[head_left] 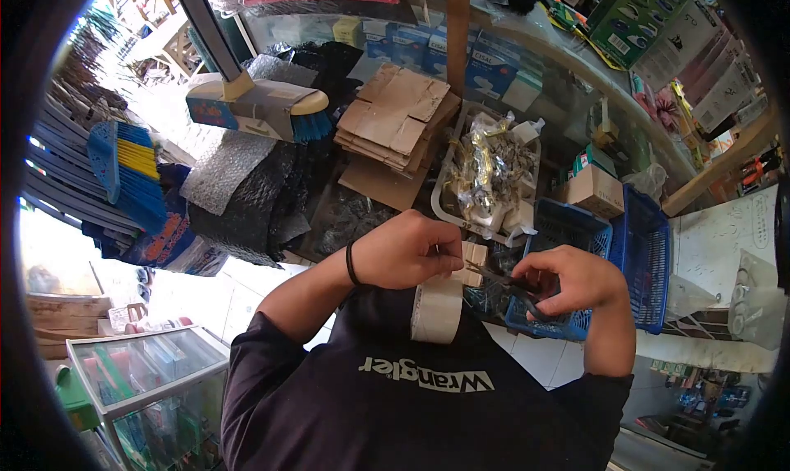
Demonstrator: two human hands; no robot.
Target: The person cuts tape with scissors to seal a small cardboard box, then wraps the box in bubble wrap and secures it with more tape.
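Note:
My left hand (407, 249), with a black band on its wrist, is closed in a pinch above a wide roll of whitish tape (437, 313). The roll hangs just below the fingertips, in front of my dark shirt. Next to those fingers is a small tan cardboard piece (474, 259); whether they grip it too I cannot make out. My right hand (572, 280) is closed around the handles of dark scissors (520, 287). The scissor blades point left, their tips at the cardboard piece and close to my left fingertips.
Beyond my hands are a stack of flat cardboard (395, 113), a white tray (445, 193) of plastic-wrapped items and blue baskets (646, 257). Brooms (123, 171) and bubble wrap (226, 167) lie left. A glass display case (148, 372) stands lower left. Blue boxes (494, 64) sit behind glass.

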